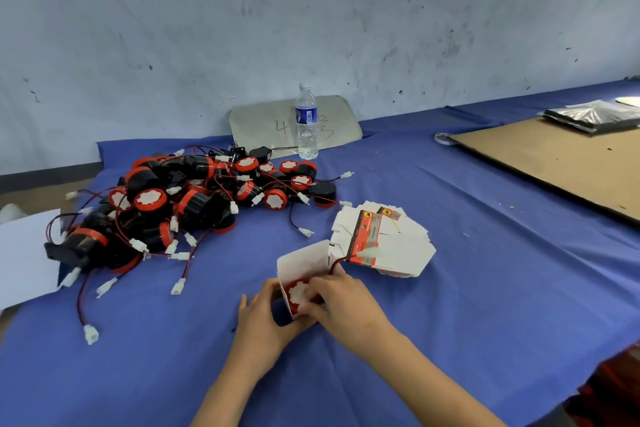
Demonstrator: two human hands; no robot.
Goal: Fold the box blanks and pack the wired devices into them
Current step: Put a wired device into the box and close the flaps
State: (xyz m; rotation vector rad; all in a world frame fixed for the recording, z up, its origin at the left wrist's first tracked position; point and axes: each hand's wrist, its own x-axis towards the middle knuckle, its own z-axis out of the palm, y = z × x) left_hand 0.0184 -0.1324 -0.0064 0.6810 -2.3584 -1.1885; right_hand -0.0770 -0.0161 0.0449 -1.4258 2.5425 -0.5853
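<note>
A folded white box (pixel 300 262) stands open on the blue cloth near the middle. Inside it lies a red-and-black wired device (pixel 298 293), its red wire running out over the box's right wall. My left hand (pixel 266 317) grips the box from the left and below. My right hand (pixel 341 300) has its fingers curled on the device at the box's mouth. A fanned stack of flat box blanks (pixel 384 241) lies just right of the box. A big heap of wired devices (pixel 180 204) with white plugs spreads at the left.
A water bottle (pixel 306 121) stands at the back against a grey sign (pixel 263 125). A brown board (pixel 561 159) with dark bags (pixel 592 116) covers the right. White paper (pixel 24 253) lies at the left edge. Loose plugs (pixel 90 334) trail toward me.
</note>
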